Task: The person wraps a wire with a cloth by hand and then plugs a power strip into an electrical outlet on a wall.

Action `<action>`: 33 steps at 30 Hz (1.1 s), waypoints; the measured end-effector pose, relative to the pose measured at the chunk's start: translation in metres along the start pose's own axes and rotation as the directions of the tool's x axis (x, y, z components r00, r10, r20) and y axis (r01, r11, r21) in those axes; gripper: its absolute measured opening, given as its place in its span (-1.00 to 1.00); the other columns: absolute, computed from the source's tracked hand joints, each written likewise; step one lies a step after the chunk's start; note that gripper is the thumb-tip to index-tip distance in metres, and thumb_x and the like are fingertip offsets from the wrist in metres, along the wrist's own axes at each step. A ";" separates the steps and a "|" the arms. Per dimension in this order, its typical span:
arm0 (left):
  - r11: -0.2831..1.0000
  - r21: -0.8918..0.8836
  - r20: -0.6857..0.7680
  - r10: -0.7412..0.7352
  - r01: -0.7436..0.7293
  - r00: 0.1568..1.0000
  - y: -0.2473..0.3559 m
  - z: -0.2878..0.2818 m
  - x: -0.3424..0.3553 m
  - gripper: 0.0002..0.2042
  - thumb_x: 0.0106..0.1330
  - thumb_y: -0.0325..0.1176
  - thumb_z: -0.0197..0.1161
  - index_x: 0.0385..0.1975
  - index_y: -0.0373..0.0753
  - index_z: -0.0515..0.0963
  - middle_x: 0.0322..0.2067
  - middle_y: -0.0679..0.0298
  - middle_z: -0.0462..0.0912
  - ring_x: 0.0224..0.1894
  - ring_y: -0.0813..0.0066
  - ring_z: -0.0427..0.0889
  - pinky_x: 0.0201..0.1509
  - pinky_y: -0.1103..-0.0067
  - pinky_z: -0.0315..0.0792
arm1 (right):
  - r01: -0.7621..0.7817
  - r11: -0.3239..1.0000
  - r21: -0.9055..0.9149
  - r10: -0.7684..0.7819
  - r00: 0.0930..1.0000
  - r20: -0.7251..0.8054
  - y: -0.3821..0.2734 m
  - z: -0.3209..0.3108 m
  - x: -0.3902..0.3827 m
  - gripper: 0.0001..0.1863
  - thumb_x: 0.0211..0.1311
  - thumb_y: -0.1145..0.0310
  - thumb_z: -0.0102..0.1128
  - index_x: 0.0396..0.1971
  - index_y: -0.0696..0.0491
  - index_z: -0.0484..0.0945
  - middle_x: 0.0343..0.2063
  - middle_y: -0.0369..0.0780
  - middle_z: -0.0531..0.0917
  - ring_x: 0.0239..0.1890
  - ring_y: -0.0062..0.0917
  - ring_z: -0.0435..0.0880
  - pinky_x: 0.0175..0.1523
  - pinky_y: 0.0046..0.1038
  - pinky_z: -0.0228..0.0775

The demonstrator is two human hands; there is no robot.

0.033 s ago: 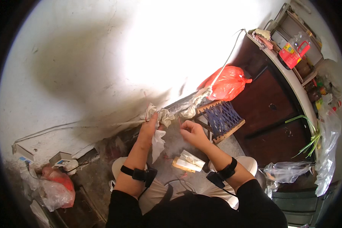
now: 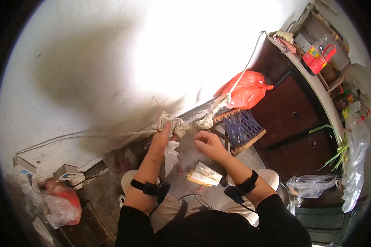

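Observation:
A thin pale cable (image 2: 136, 133) runs along the wall. Its middle stretch is wound in crumpled whitish material (image 2: 204, 121), cloth or paper, I cannot tell which. My left hand (image 2: 160, 142) is closed round the left end of this wrapping. Below it hangs a loose white piece (image 2: 171, 156). To the right and apart from the wrapping, my right hand (image 2: 210, 145) is closed in a pinch, with a faint thin red strand (image 2: 194, 132) at its fingertips. Between my knees lies a folded white stack (image 2: 207, 173) on a yellowish wooden piece (image 2: 197, 179).
A folding stool (image 2: 245, 129) with blue webbing stands beyond my right hand, beside a tied red plastic bag (image 2: 251, 90). At right is a dark cabinet (image 2: 288, 111) with green stalks (image 2: 338, 154) on its edge. Wall sockets (image 2: 66, 172) and bags (image 2: 64, 206) are at left.

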State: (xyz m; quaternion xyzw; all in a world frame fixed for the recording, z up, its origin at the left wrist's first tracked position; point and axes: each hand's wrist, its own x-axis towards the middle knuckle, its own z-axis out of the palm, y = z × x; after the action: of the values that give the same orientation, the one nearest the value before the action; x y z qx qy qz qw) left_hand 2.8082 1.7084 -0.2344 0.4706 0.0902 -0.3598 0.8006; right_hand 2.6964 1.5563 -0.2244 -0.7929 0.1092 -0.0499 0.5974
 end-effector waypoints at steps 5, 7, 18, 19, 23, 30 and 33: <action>0.995 -0.085 -0.032 0.054 -0.056 0.998 -0.003 0.003 0.002 -0.74 0.16 -0.18 0.12 -0.30 -0.24 0.44 -0.38 0.31 0.50 -0.40 0.55 0.50 -0.43 0.67 0.43 | -0.089 0.993 -0.073 0.096 0.990 0.100 0.001 -0.007 0.005 -0.84 0.12 0.36 0.02 -0.51 0.14 0.47 -0.65 -0.33 0.49 -0.71 -0.74 0.38 -0.59 -0.67 0.22; 0.993 -0.105 -0.031 0.053 -0.056 0.998 -0.004 0.004 0.004 -0.75 0.17 -0.18 0.11 -0.29 -0.23 0.44 -0.38 0.32 0.50 -0.40 0.55 0.50 -0.43 0.67 0.42 | -0.196 0.959 0.203 0.230 0.959 -0.162 0.001 -0.008 0.009 -0.83 0.10 0.32 0.05 -0.49 0.13 0.48 -0.61 -0.33 0.51 -0.71 -0.74 0.37 -0.60 -0.70 0.21; 0.989 -0.121 0.073 0.095 -0.086 0.993 -0.006 -0.007 0.011 -0.76 0.19 -0.19 0.08 -0.27 -0.22 0.44 -0.40 0.34 0.51 -0.44 0.59 0.49 -0.48 0.69 0.38 | -0.297 0.712 0.636 0.393 0.919 -0.011 0.000 0.003 0.033 -0.81 -0.01 0.37 0.12 -0.43 0.17 0.46 -0.60 -0.29 0.49 -0.69 -0.65 0.39 -0.63 -0.65 0.17; 0.990 -0.106 0.083 0.100 -0.091 0.992 -0.007 -0.008 0.012 -0.75 0.19 -0.19 0.08 -0.27 -0.23 0.44 -0.40 0.33 0.51 -0.45 0.59 0.49 -0.50 0.70 0.37 | -0.312 0.650 0.693 0.396 0.917 0.041 0.004 0.002 0.033 -0.82 -0.01 0.38 0.12 -0.43 0.17 0.45 -0.60 -0.28 0.48 -0.68 -0.64 0.39 -0.62 -0.64 0.17; 0.998 -0.067 0.040 0.017 -0.014 0.999 0.002 0.000 -0.001 -0.69 0.22 -0.23 0.05 -0.17 -0.33 0.37 -0.20 0.22 0.47 -0.17 0.44 0.47 -0.08 0.59 0.39 | -0.356 0.499 0.790 0.447 0.887 0.117 -0.003 0.007 0.031 -0.85 0.00 0.41 0.11 -0.43 0.16 0.44 -0.61 -0.29 0.47 -0.66 -0.63 0.40 -0.59 -0.62 0.18; 0.998 -0.053 0.050 0.049 -0.046 0.998 -0.006 -0.007 0.010 -0.62 0.19 -0.15 0.09 -0.17 -0.35 0.36 -0.26 0.22 0.47 -0.27 0.47 0.50 -0.27 0.63 0.42 | -0.346 0.736 0.582 0.398 0.917 0.042 -0.008 0.002 0.021 -0.90 0.07 0.43 0.07 -0.45 0.15 0.44 -0.61 -0.30 0.48 -0.68 -0.66 0.39 -0.59 -0.62 0.21; 0.990 -0.123 -0.031 0.058 -0.062 0.998 -0.007 -0.004 0.011 -0.69 0.16 -0.18 0.14 -0.24 -0.28 0.40 -0.32 0.28 0.45 -0.36 0.53 0.47 -0.37 0.67 0.43 | -0.300 0.850 0.432 0.352 0.935 -0.042 -0.015 -0.003 0.018 -0.90 0.09 0.43 0.06 -0.48 0.15 0.42 -0.63 -0.30 0.47 -0.70 -0.67 0.38 -0.60 -0.64 0.21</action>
State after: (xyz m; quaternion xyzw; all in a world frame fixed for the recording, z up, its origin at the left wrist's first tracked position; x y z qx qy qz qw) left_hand 2.8119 1.7039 -0.2468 0.4274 0.1090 -0.3228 0.8374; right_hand 2.7150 1.5530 -0.2098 -0.6116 0.2645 -0.0174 0.7454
